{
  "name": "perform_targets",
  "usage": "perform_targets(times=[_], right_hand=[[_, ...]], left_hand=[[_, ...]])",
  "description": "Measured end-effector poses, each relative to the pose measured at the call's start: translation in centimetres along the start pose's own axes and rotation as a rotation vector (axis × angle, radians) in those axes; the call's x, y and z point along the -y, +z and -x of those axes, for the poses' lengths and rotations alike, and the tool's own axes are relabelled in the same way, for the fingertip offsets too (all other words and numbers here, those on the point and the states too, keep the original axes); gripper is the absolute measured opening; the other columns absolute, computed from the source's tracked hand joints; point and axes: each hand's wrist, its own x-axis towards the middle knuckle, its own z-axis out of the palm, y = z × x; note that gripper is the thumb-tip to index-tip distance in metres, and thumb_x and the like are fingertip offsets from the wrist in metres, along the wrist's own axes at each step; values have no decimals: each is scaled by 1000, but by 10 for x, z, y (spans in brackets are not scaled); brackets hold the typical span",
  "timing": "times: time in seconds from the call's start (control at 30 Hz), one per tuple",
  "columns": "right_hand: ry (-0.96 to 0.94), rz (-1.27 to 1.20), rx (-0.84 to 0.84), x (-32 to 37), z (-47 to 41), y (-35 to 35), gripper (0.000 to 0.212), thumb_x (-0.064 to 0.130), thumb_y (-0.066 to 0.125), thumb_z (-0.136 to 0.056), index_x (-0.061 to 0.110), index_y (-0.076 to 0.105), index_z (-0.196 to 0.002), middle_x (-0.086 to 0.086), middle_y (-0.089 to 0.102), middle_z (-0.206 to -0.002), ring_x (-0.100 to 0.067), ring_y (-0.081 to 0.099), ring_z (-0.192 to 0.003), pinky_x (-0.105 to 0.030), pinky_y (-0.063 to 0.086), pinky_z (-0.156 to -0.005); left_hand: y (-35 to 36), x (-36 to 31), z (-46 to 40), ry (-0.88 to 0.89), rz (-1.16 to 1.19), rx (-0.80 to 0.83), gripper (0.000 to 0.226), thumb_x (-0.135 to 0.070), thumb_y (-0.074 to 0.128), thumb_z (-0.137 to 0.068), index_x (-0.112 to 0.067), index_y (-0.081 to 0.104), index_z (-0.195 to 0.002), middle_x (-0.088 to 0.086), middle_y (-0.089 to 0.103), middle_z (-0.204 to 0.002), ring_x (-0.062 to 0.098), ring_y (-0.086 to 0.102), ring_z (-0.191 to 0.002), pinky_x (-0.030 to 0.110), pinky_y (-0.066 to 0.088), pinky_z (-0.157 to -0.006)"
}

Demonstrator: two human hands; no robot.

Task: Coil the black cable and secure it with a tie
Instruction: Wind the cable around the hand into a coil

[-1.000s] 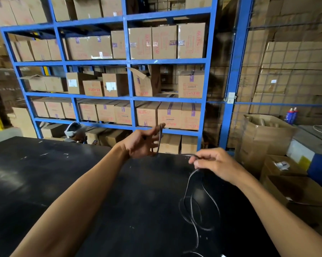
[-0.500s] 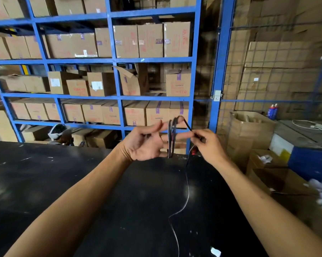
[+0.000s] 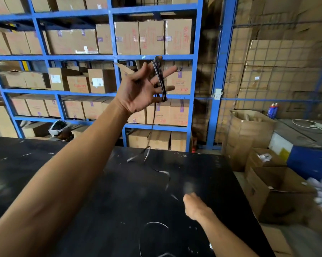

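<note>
My left hand is raised high in front of the blue shelves, fingers spread, with a few loops of the black cable wound around them. From the loops the cable hangs down and trails in loose curves over the black table. My right hand is low over the table, fingers curled closed around the cable's running part, though the grip itself is blurred. No tie is visible.
Blue metal shelving full of cardboard boxes stands behind the table. Open cartons and a blue bin sit on the floor to the right. Another person's head shows beyond the table's far edge.
My left hand rose and opened its fingers with the loops on them. My right hand left the loops and dropped down to the table, drawing out the cable.
</note>
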Motion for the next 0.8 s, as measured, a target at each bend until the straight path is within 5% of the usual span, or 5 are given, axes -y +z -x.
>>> perform_targets(times=[0.17,0.3,0.53,0.7,0.8], right_hand=[[-11,-162,268,8,-13,-25,103,27,76,-78,17,15,-161,-11,23,-167,-33,34,-147,-42,38,-115],[-92,-646,135,18,-17,-90,135,24,82,-60,26,-6,-161,-8,8,-170,-30,21,-152,-45,32,-118],[-139,-1136,99,27,-22,-143,46,26,69,-87,14,59,-129,-7,70,-126,-23,65,-116,-49,46,-109],[37,-1766,209,13,-19,-106,48,46,63,-91,6,63,-119,-20,71,-119,-37,69,-110,-56,49,-103],[230,-1703,-112,19,-24,-82,42,42,47,-104,5,64,-112,-11,70,-99,-25,70,-84,-39,59,-71]], left_hand=[[2,-7,-2,-44,-107,-26,42,-33,24,-107,-19,50,-137,22,30,-160,43,31,-146,68,7,-117],[4,1,-3,-46,-119,-8,40,-31,30,-105,-18,50,-137,24,27,-160,45,30,-146,71,6,-115],[16,-7,-10,-14,-142,-12,45,-35,23,-106,-22,31,-148,22,26,-161,44,32,-145,64,4,-118],[16,-19,-6,-16,-157,6,44,-37,22,-107,-24,38,-145,20,28,-161,46,34,-144,65,4,-118],[17,-21,-4,-13,-147,18,42,-37,21,-107,-23,44,-140,21,26,-162,44,34,-144,64,0,-119]])
